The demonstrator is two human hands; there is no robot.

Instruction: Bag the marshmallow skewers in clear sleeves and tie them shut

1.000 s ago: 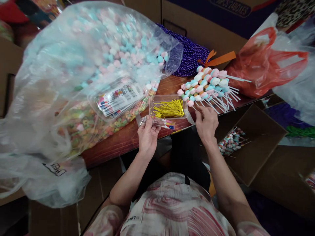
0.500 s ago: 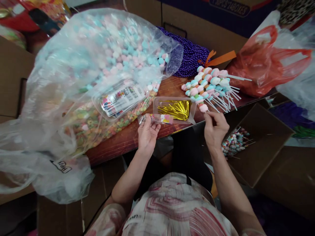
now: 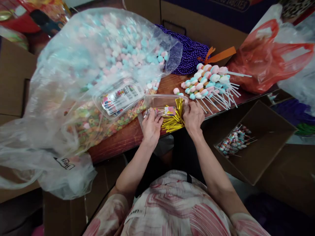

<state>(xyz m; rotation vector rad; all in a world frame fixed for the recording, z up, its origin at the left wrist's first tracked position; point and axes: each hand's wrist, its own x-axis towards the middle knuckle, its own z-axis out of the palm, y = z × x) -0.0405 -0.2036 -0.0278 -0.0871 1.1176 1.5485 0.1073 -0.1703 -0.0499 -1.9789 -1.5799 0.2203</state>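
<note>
My left hand point(image 3: 152, 126) pinches a small clear plastic bag point(image 3: 169, 111) with a colourful print, held over a clear plastic tray point(image 3: 169, 97). Gold twist ties point(image 3: 172, 124) lie in and over the tray's near side, some standing up at its right. Closed beside these ties is my right hand point(image 3: 194, 116), its fingertips turned away, so I cannot make out what they hold. Just behind the tray, a pink candy point(image 3: 176, 91) and a blue one show. Candy skewers point(image 3: 209, 82) on white sticks are piled to the right.
At left sits a big clear bag of pastel candies point(image 3: 118, 49), with a tray of printed bags point(image 3: 123, 98) against it. Purple beads point(image 3: 189, 54) and a red plastic bag point(image 3: 265, 62) lie behind. Below the table's right edge, a cardboard box point(image 3: 261, 147) holds wrapped skewers.
My right hand has moved left from the skewer pile to the tray. The tray has shifted left and its twist ties now spread toward me. A pink-ended skewer has left the pile's near edge.
</note>
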